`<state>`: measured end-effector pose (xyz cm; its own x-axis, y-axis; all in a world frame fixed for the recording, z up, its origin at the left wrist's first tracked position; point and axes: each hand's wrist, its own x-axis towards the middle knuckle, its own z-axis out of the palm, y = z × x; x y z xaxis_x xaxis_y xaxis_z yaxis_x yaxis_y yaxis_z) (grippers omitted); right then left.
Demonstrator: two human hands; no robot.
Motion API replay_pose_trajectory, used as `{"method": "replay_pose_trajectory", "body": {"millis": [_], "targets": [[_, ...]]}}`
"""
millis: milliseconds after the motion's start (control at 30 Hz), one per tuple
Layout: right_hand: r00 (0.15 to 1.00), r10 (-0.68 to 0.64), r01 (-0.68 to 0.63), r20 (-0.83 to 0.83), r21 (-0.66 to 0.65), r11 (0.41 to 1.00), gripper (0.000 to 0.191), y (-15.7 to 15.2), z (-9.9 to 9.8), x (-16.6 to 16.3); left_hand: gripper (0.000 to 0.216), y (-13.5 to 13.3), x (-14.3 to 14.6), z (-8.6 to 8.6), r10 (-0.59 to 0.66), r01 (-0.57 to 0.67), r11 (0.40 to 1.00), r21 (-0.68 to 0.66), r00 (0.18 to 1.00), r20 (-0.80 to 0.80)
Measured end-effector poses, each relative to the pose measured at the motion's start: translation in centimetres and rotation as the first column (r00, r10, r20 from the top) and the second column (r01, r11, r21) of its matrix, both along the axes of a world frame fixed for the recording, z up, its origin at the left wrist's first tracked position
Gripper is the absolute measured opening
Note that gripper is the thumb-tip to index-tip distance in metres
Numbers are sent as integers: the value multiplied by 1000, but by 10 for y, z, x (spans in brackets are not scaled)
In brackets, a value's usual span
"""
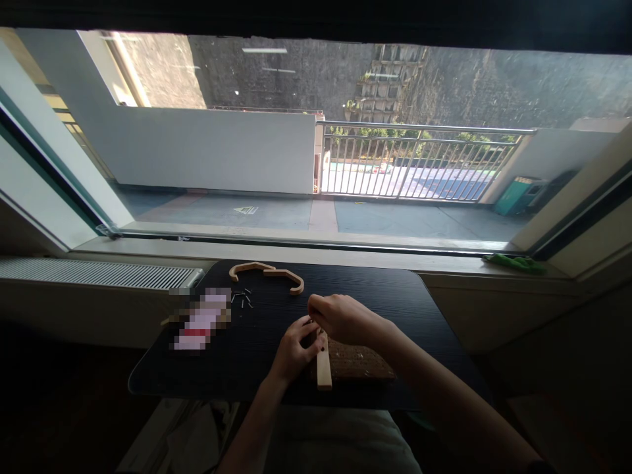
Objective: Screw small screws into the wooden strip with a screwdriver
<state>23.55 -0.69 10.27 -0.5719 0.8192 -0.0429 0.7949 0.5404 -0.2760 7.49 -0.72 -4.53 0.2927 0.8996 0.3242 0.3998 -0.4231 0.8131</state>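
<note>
A pale wooden strip point(323, 370) lies along the left end of a brown board point(363, 362), its near end pointing towards me. Small dark spots show on the strip. My left hand point(293, 349) grips the strip's sides between thumb and fingers. Just above the strip's far part, my right hand point(340, 315) is closed with its fingertips pointing down. Whatever the right fingers pinch is hidden by the hand. Farther back on the black table point(380, 289) lie two curved wooden hooks point(251, 266) point(286, 275), their ends meeting.
Several small screws or nails point(242, 297) are scattered left of the hooks. A blurred-out pinkish item point(202, 319) lies at the table's left edge. Behind the table are a window sill point(316, 253) with a green cloth point(516, 263) and, on the left, a radiator point(99, 273).
</note>
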Motion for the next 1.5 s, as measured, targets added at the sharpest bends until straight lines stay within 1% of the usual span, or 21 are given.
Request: {"method": "replay_pose_trajectory", "body": {"millis": [100,233,400,633,733,800,867,933,1000,1133,1233,1333,1500], "targets": [[1000,-10,10,-7,9,1000,14,0,-1,1,18,0,1,0,1,-1,1000,6,1000,8],[998,-66,67,-6,24,998,17,1,1,0,22,-1,0,1,-4,4,1000,10,1000,15],[994,-105,104,21,55,993,19,3,2,2,25,-1,0,-1,7,-7,1000,10,1000,23],[996,-90,87,17,128,988,24,5,-6,-3,24,-1,0,3,-2,3,1000,-9,1000,13],[992,-125,124,0,145,982,26,6,-10,-7,24,-1,0,3,-15,16,1000,-20,1000,16],[985,-156,163,-68,123,979,22,7,-14,-8,24,-1,-1,2,-18,18,1000,-25,1000,17],[966,-171,185,-192,55,981,16,8,-18,-9,25,0,-1,1,-14,14,1000,-25,1000,17],[929,-181,183,-322,-23,983,8,8,-22,-8,27,0,-2,-1,-6,7,1000,-23,1000,15],[899,-186,173,-398,-70,983,5,9,-25,-7,27,1,-2,-2,0,0,1000,-24,1000,11],[897,-153,126,-415,-94,988,9,8,-24,-4,27,1,-2,-3,10,-10,1000,-12,1000,7],[898,-115,70,-425,-120,990,7,7,-20,-1,26,1,-2,-2,2,-2,1000,-4,1000,12],[893,-101,35,-438,-157,987,16,5,-20,1,26,0,-2,0,-3,3,1000,3,1000,13],[912,-88,44,-401,-117,992,19,3,-23,3,23,0,-2,3,-23,24,1000,-3,1000,11]]}}
